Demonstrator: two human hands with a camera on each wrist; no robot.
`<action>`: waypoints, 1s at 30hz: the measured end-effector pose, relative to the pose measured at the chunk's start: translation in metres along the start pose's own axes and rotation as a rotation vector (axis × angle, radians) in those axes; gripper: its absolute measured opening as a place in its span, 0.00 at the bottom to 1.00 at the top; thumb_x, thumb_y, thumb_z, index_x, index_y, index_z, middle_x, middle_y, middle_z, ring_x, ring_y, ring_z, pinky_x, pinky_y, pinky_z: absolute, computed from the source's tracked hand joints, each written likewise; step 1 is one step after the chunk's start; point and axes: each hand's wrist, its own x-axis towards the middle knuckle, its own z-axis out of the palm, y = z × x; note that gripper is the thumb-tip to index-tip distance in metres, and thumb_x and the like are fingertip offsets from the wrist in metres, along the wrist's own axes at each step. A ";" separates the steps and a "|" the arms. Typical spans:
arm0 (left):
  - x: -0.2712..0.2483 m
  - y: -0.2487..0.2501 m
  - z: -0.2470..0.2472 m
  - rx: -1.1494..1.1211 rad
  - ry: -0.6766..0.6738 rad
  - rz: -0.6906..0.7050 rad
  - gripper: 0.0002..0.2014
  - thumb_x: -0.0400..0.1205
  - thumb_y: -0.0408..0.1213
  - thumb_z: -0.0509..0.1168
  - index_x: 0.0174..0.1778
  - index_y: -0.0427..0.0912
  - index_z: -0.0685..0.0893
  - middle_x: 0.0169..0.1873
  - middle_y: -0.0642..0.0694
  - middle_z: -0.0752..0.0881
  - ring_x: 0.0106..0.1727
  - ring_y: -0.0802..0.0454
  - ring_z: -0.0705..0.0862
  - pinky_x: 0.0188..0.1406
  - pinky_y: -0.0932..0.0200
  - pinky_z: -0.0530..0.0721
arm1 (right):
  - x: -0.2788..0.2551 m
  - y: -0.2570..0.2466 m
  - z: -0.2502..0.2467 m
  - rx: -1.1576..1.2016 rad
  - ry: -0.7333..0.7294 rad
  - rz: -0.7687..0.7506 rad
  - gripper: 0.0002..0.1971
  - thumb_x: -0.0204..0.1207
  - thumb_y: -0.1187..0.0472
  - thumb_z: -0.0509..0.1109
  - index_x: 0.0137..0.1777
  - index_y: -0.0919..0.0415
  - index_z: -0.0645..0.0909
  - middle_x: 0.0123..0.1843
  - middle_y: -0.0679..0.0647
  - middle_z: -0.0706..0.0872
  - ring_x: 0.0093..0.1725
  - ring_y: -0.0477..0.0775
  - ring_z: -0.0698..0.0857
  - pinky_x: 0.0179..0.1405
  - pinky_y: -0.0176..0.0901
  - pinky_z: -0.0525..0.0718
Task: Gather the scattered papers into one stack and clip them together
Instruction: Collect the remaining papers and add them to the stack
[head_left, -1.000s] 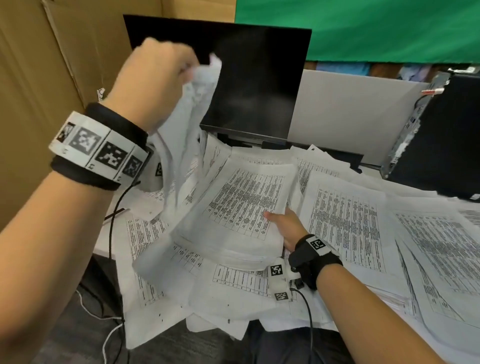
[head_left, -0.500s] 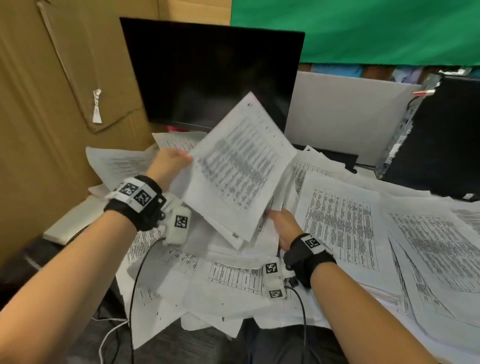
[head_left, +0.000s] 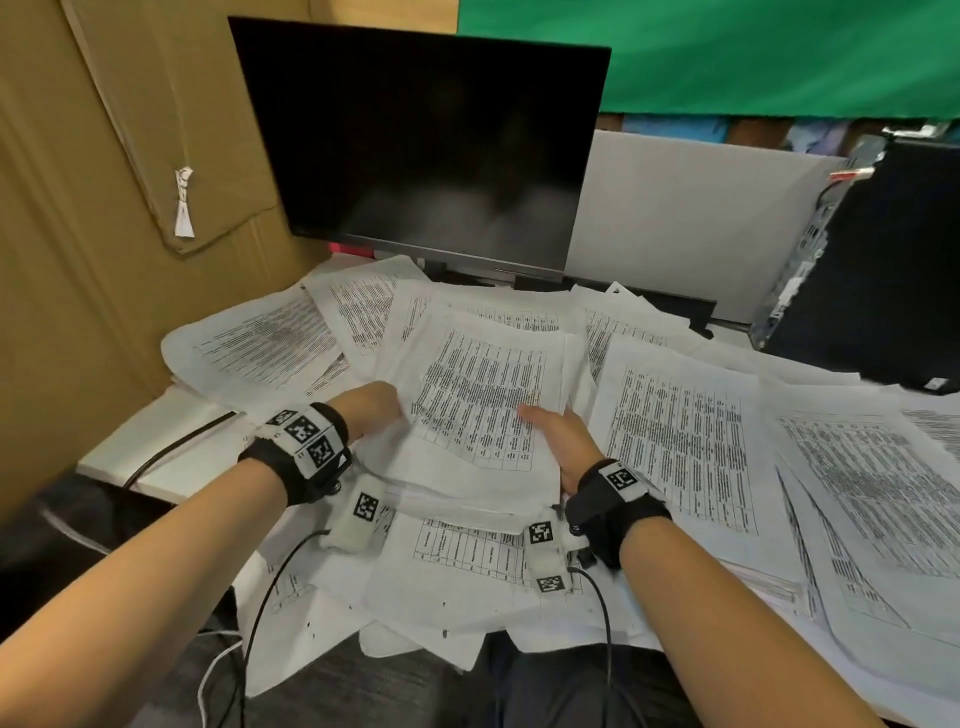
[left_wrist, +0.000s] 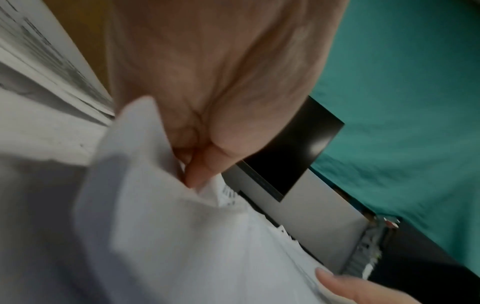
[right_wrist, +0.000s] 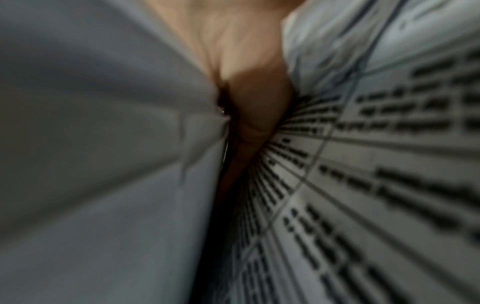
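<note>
The white printed paper sheets (head_left: 483, 410), raised a moment ago, are now settling onto the desk's central pile, both hands' (head_left: 371, 408) (head_left: 563, 439) grips pinching its left and right edges.

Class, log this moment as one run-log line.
left hand: holds stack | right hand: holds stack | loose papers: ungathered | clip: unseen

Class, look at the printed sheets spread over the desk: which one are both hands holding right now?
The centre sheet in front of the monitor: left hand at its left edge, right hand at its right. The others lie untouched.
</note>
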 end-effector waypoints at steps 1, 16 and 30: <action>-0.001 0.002 0.003 0.090 -0.007 0.018 0.08 0.83 0.33 0.60 0.52 0.34 0.81 0.51 0.38 0.82 0.52 0.42 0.81 0.44 0.57 0.77 | -0.002 -0.002 0.001 -0.023 -0.005 0.001 0.40 0.66 0.54 0.82 0.77 0.61 0.72 0.72 0.59 0.81 0.69 0.61 0.81 0.71 0.60 0.78; 0.032 -0.052 -0.075 0.325 0.235 -0.309 0.21 0.78 0.43 0.66 0.64 0.36 0.80 0.52 0.39 0.85 0.48 0.44 0.84 0.52 0.51 0.86 | 0.005 0.002 -0.004 -0.031 -0.009 0.048 0.22 0.79 0.72 0.69 0.73 0.68 0.76 0.65 0.68 0.85 0.62 0.69 0.85 0.64 0.71 0.81; 0.066 -0.015 -0.054 0.070 0.207 0.061 0.13 0.82 0.39 0.64 0.52 0.33 0.86 0.47 0.39 0.86 0.45 0.44 0.82 0.42 0.58 0.76 | 0.007 0.005 -0.008 -0.025 -0.033 0.051 0.21 0.80 0.68 0.70 0.73 0.68 0.76 0.63 0.66 0.87 0.60 0.67 0.87 0.62 0.67 0.84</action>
